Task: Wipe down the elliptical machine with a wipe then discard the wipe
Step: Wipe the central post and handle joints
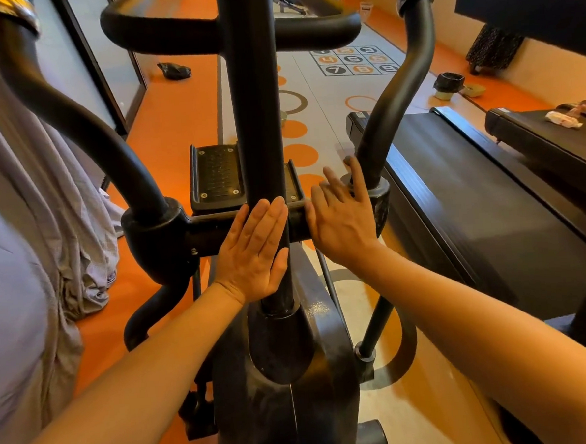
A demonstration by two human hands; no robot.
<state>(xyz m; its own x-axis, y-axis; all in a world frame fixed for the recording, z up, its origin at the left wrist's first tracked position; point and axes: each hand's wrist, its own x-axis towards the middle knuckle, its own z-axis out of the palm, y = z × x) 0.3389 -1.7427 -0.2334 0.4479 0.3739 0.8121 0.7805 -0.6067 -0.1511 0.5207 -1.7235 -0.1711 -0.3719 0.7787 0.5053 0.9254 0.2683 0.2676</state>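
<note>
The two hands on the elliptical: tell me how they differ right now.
The left hand lies flat with fingers together against the centre post; the right hand has fingers spread, reaching toward the base of the right handlebar. The left sits lower and nearer. Both are open, and no wipe shows in either.

I see the centre post [256,121]: pedal [216,173] behind it, treadmill [472,204] to its right, curtain [43,202] to its left.

Two hands, left [252,255] and right [342,215], flank one elliptical post [256,121]; two swing handles [83,131] beside it, two treadmills [472,210] to its right.
</note>
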